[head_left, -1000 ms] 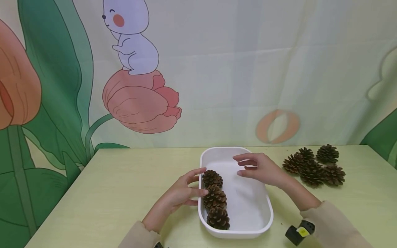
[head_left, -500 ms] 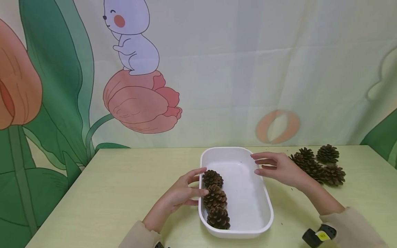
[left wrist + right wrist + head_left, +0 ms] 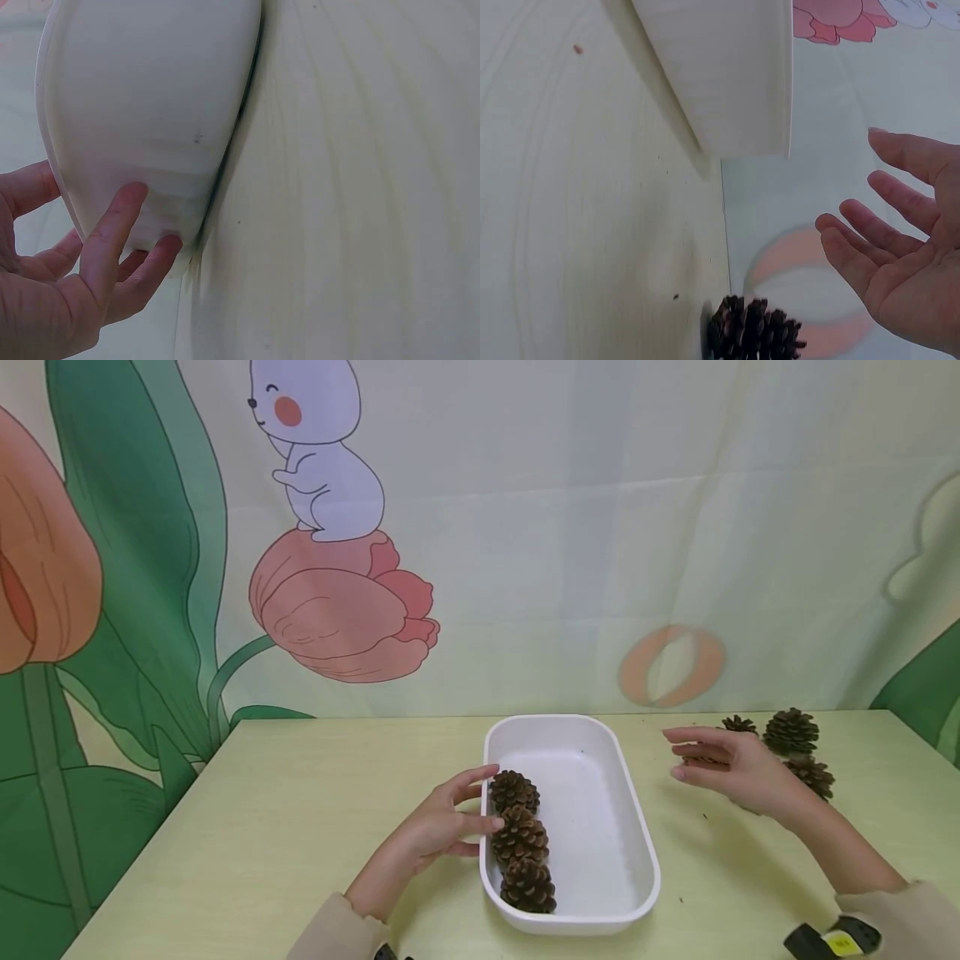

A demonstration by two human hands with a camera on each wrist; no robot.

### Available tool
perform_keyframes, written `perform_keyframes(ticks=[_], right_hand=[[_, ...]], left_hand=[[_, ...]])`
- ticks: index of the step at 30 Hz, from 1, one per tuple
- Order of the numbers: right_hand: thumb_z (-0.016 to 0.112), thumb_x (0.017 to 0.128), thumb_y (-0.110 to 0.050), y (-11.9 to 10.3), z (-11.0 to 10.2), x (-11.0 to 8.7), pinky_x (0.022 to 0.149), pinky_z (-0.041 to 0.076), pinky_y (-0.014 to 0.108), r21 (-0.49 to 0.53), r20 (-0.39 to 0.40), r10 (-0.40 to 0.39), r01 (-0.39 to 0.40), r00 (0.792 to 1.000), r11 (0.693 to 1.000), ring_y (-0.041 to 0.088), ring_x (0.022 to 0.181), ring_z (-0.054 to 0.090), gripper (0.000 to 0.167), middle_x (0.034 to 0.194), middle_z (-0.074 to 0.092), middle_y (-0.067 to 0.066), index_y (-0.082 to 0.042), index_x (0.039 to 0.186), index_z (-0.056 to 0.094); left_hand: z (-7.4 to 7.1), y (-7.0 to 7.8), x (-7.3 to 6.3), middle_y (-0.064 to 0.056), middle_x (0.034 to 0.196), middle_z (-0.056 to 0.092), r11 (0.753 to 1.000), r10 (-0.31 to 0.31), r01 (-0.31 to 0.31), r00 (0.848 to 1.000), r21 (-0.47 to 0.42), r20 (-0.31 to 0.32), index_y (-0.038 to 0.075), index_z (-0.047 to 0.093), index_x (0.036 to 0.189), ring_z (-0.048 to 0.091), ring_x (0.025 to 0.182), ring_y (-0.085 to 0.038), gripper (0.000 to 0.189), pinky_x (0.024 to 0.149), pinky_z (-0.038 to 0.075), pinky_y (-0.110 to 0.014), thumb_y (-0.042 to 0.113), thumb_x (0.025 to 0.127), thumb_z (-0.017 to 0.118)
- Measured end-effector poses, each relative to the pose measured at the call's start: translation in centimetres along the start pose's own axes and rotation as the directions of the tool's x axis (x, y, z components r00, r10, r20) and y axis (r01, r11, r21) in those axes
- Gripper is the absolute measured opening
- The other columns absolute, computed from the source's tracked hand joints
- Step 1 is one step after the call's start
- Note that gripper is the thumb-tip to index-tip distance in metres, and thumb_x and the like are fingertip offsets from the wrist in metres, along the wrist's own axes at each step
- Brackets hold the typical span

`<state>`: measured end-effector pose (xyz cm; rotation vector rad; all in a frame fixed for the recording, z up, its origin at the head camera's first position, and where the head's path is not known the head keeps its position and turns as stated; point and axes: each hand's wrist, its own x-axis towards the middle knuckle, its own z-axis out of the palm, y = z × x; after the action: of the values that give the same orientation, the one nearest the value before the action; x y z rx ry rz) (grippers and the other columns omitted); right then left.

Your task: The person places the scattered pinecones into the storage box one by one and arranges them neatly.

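Note:
My left hand (image 3: 444,823) grips the left rim of a deep white plastic tray (image 3: 600,877). In the left wrist view, fingertips (image 3: 135,193) press the tray's outer wall while another digit reaches behind its rim. Three brown pine cones (image 3: 520,837) stand in a row inside, along that left wall. To the tray's right, my right hand (image 3: 750,768) hovers in the air with fingers spread and nothing in them. It partly covers a group of pine cones (image 3: 792,732) on the table. One pine cone (image 3: 754,330) shows below the hand in the right wrist view.
A pale wooden table (image 3: 300,827) carries everything. Behind its far edge hangs a printed curtain (image 3: 525,568) with tulips and a white animal. Small dark crumbs lie right of the tray.
My right hand has moved rightward from above the tray to the loose pine cones, fingers still free. My left hand, the tray and the three pine cones in it have stayed in place.

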<state>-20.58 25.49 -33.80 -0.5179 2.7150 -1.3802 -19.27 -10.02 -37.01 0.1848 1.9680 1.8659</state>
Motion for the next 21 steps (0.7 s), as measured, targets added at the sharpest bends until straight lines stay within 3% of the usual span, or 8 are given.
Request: perform_keyframes(ticks=[3, 10, 21], right_hand=[[0.063, 0.086, -0.026, 0.6, -0.7, -0.7, 0.078, 0.051, 0.018, -0.009, -0.019, 0.013, -0.013, 1.000, 1.000, -0.010, 0.101, 0.050, 0.055, 0.128, 0.051, 0.019, -0.003, 0.132, 0.045], [0.064, 0.085, -0.020, 2.3, -2.0, -2.0, 0.074, 0.052, 0.017, -0.003, -0.090, 0.005, -0.006, 0.996, 1.000, -0.012, 0.099, 0.051, 0.050, 0.112, 0.055, -0.025, -0.002, 0.129, 0.048], [0.062, 0.087, -0.020, 4.8, -4.6, -3.9, 0.069, 0.048, 0.009, -0.075, -0.189, 0.046, -0.062, 0.981, 0.995, -0.020, 0.094, 0.045, 0.051, 0.108, 0.044, -0.038, -0.006, 0.132, 0.045]], left_hand=[[-0.1, -0.1, 0.0, -0.027, 0.140, 0.027, 1.000, 0.001, -0.001, 1.000, -0.001, 0.000, 0.014, 0.035, 0.140, 0.055, 0.103, -0.035, 0.069, 0.073, 0.055, -0.046, -0.003, 0.080, 0.064], [-0.1, -0.1, 0.1, -0.027, 0.140, 0.026, 1.000, 0.002, -0.002, 1.000, -0.001, 0.003, 0.014, 0.035, 0.140, 0.056, 0.102, -0.034, 0.069, 0.073, 0.055, -0.045, -0.002, 0.080, 0.065], [-0.1, 0.0, 0.0, -0.026, 0.140, 0.027, 1.000, 0.000, 0.000, 1.000, 0.005, 0.003, 0.014, 0.035, 0.140, 0.055, 0.103, -0.034, 0.069, 0.073, 0.055, -0.046, -0.002, 0.080, 0.065]])
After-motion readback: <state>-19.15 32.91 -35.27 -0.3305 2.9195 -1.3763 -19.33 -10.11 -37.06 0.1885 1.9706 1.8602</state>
